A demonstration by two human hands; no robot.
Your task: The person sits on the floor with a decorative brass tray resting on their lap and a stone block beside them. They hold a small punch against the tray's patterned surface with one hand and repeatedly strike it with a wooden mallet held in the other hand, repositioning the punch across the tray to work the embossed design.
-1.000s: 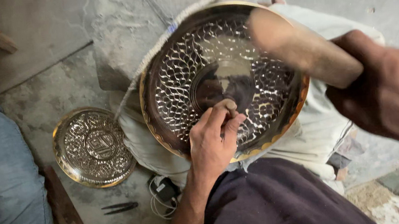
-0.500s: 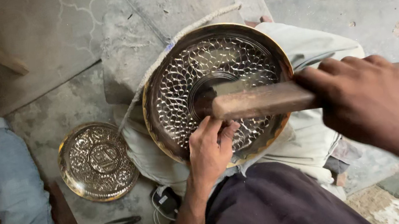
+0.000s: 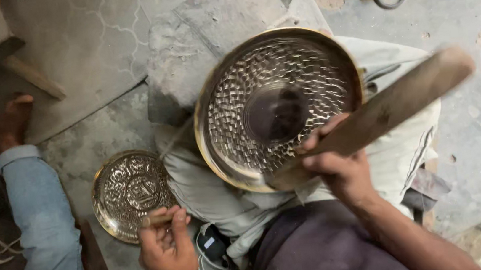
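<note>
Rough grey concrete floor (image 3: 478,128), cracked and stained, lies under everything, with a worn stone block (image 3: 185,57) at 12 o'clock. On the person's lap, over a pale cloth (image 3: 217,197), rests the large brass tray (image 3: 276,107), round, shiny, its bottom hammered in small dimples around a smooth dark centre. Half a second ago the left hand pressed on this tray; now the left hand (image 3: 165,244) is down at 8 o'clock, its grip pinched on a small thin tool (image 3: 154,219) beside the small engraved plate (image 3: 130,194). So the big tray lies unsupported by that hand. The right hand (image 3: 339,169), clenched around the wooden mallet (image 3: 392,107), has swung it from level to slanting up toward 2 o'clock, blurred. Another person's blue sleeve (image 3: 42,233) is at 9 o'clock.
</note>
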